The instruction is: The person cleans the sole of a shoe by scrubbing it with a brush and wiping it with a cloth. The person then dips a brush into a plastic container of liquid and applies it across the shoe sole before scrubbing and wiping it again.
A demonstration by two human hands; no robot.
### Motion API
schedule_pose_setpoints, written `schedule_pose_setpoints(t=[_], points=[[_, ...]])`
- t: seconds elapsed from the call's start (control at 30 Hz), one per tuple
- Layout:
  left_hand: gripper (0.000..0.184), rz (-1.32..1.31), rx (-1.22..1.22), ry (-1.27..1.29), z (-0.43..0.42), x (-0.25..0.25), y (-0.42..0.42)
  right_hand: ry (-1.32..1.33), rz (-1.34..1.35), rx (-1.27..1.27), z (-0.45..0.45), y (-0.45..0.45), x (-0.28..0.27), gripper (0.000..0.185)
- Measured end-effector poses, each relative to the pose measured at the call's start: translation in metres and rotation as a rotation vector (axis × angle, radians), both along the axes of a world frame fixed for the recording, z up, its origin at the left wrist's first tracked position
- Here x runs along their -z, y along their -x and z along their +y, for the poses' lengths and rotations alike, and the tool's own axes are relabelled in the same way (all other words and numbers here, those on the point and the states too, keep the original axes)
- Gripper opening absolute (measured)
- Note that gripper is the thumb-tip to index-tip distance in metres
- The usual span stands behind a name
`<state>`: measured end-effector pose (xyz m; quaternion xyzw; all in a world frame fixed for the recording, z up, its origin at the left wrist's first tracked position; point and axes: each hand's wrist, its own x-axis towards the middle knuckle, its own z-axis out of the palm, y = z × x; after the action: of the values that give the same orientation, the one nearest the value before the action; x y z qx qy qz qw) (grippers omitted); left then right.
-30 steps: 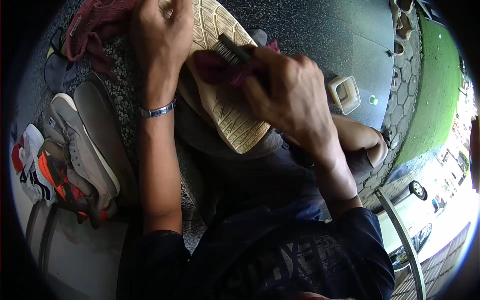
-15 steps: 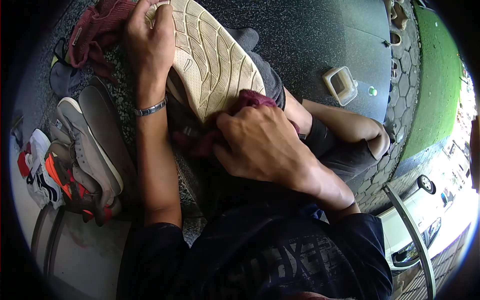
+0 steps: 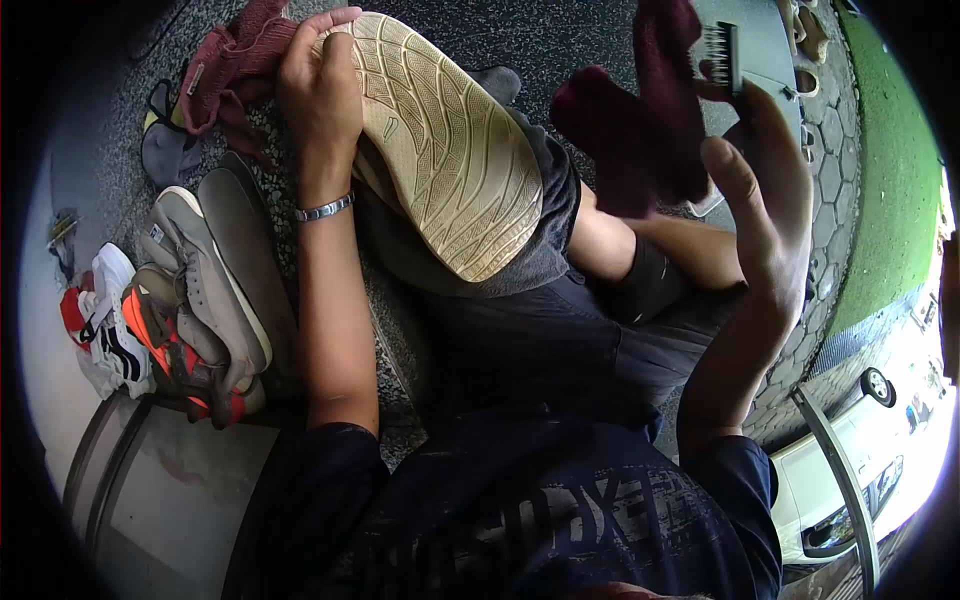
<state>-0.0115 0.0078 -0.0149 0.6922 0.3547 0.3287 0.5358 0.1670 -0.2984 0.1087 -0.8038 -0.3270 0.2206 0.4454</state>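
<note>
Shoe (image 3: 445, 150), sole upward, is gripped at one end by the left hand (image 3: 322, 95); brush (image 3: 734, 58) and maroon cloth (image 3: 650, 130) are held in the right hand (image 3: 782, 210).

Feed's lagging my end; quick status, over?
Left hand grips beige patterned shoe sole. Right hand, off sole, holds black bristled brush. Maroon cloth between brush and sole.

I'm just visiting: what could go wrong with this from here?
The shoe with the patterned cream sole might slip or twist, since only the left hand grips it, near one end.

The small black bristled brush might drop: it juts beyond the right hand, whose thumb stands apart.

The loose dark maroon cloth might catch on the brush, as it hangs spread out close beside it.
</note>
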Motion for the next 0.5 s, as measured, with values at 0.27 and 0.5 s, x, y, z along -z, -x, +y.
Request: schedule_pose_setpoints(t=[0.27,0.5], points=[[0.029,-0.002,-0.03,-0.117,-0.001,0.003,-0.001,0.193,-0.075,0.011,-0.041,0.018,0.093,0.015],[0.032,-0.018,-0.018,-0.07,-0.002,-0.004,-0.003,0.408,-0.099,-0.197,-0.045,0.024,0.175,0.028]])
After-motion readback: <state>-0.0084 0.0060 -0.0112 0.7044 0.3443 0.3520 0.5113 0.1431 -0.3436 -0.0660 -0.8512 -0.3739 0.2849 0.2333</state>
